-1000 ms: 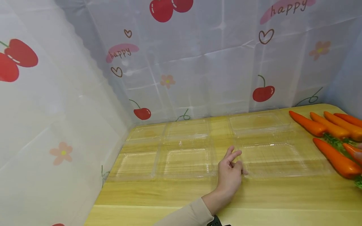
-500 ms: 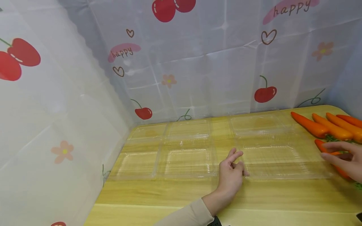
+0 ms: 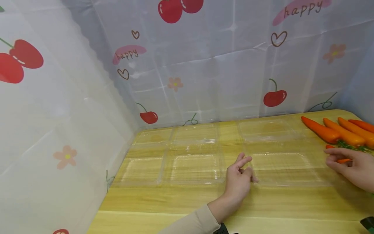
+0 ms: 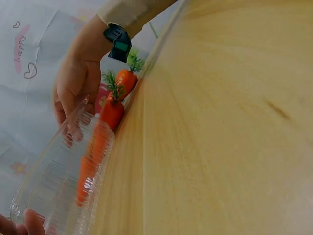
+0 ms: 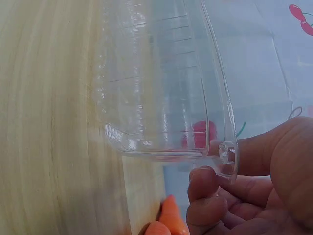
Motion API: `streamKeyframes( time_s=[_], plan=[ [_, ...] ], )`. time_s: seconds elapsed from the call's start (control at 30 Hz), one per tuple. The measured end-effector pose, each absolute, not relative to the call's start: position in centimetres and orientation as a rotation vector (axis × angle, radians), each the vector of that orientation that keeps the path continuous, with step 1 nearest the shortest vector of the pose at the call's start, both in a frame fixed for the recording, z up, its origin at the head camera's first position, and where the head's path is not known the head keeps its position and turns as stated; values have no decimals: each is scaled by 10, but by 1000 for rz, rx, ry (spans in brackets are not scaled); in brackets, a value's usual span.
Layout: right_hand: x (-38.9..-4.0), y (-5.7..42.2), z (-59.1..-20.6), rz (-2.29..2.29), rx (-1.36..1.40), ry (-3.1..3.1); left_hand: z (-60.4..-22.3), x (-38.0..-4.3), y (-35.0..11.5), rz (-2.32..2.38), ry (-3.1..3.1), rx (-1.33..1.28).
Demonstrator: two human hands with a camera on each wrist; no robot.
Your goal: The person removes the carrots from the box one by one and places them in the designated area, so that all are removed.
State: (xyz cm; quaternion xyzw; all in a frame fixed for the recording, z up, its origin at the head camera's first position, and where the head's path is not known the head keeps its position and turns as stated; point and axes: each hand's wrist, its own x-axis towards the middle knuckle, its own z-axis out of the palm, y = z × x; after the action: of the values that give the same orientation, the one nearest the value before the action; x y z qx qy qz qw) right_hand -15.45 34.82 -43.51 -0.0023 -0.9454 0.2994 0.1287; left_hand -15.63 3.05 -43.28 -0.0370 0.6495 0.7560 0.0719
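A clear plastic clamshell container (image 3: pixel 284 170) lies spread wide on the wooden table, its second half toward the back wall. My left hand (image 3: pixel 237 182) pinches its near left corner, with fingertips also at the rim in the left wrist view. At the opposite near corner, my right hand (image 3: pixel 352 167) grips the rim between thumb and fingers. The right wrist view shows that rim tab (image 5: pixel 227 154) in the pinch. Just behind the right hand lie orange toy carrots (image 3: pixel 319 130) with green tops, some of them covered by the hand.
More clear containers, one in the middle (image 3: pixel 194 169) and one at the left (image 3: pixel 141 170), stand spread open on the table (image 3: pixel 163 203). A cherry-print sheet (image 3: pixel 210 81) hangs behind and along the left side.
My right hand has come in from the right, off the carrots, and taken hold of the container's right corner. The left hand has stayed at the left corner.
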Motion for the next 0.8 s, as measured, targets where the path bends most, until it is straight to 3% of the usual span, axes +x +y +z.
streamKeyframes(
  time_s=[0.8],
  plan=[
    [-157, 334, -420, 1073, -90, -2811, -399, -178, -22, 2011, 1910, 119]
  ],
)
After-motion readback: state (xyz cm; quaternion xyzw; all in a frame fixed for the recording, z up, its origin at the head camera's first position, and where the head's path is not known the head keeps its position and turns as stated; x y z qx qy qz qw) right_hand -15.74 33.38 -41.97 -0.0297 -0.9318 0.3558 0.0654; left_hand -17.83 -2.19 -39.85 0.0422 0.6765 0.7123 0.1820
